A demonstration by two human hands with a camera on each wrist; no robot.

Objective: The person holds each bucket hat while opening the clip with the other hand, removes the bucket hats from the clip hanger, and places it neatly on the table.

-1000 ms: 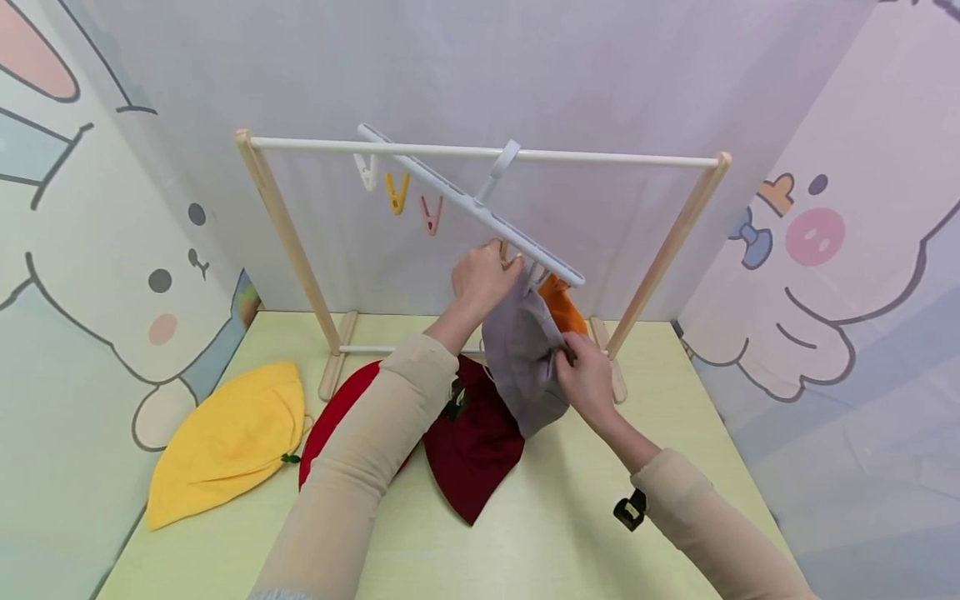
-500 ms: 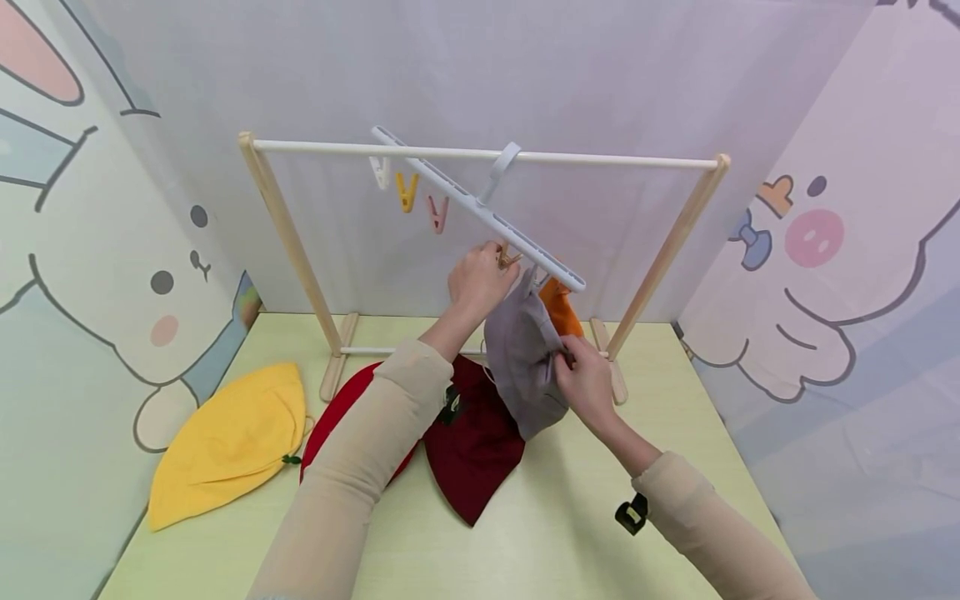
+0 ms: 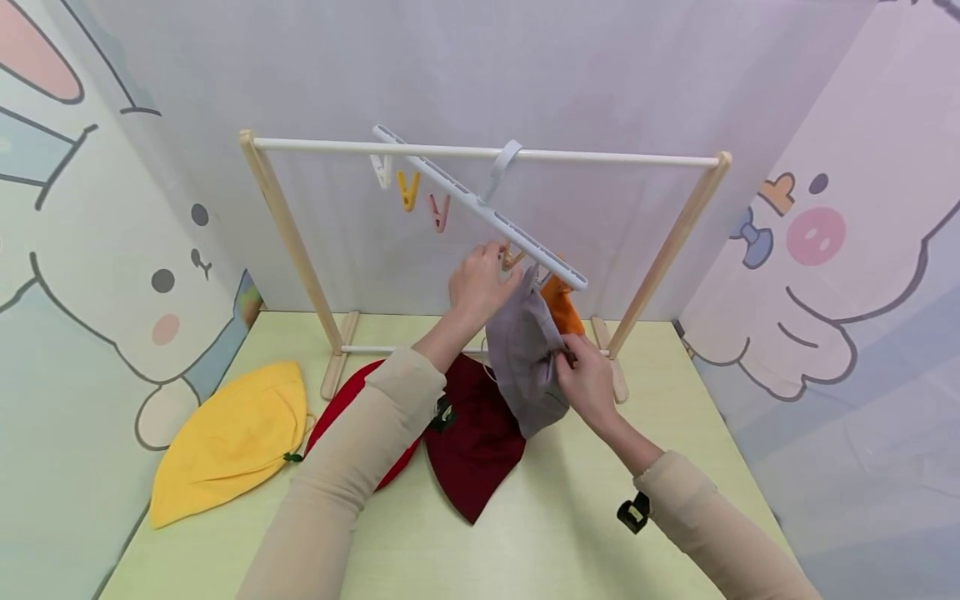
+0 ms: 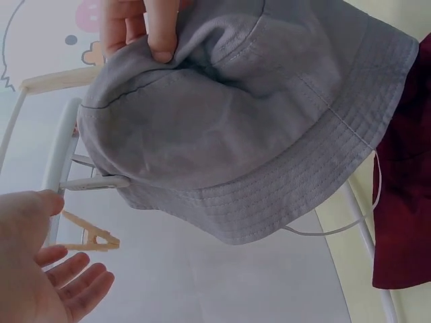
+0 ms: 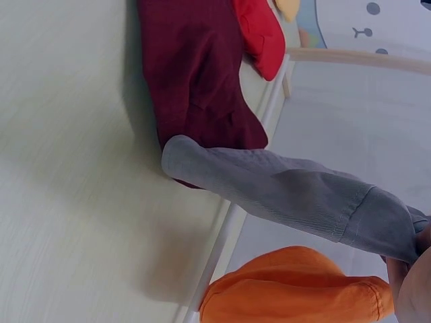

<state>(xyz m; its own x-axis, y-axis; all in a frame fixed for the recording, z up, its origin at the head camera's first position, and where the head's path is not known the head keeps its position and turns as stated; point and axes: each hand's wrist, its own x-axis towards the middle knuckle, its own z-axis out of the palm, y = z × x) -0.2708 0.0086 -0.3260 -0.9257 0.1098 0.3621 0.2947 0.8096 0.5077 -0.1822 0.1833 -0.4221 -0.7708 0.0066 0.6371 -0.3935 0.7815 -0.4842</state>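
Observation:
A grey bucket hat (image 3: 521,358) hangs under the pale blue clip hanger (image 3: 442,177). In the left wrist view a whitish clip (image 4: 97,182) bites its edge. My right hand (image 3: 587,379) pinches the hat's crown, its thumb and fingers on the cloth. My left hand (image 4: 40,262) holds nothing; its fingers are loosely spread beside a light-brown clip (image 4: 91,235) and the hanger bar. Behind the grey hat an orange hat (image 5: 296,289) hangs from the hanger's near end.
A white rail (image 3: 622,159) on wooden posts bears the hanger. White, yellow (image 3: 408,192) and pink (image 3: 438,214) clips dangle from its far half. On the table lie a yellow hat (image 3: 232,442), a red hat (image 3: 348,400) and a dark red hat (image 3: 476,450).
My left hand has come off the light-brown clip and its fingers have loosened. The hanger has swung slightly, its far end shifting right. My right hand stays on the grey hat.

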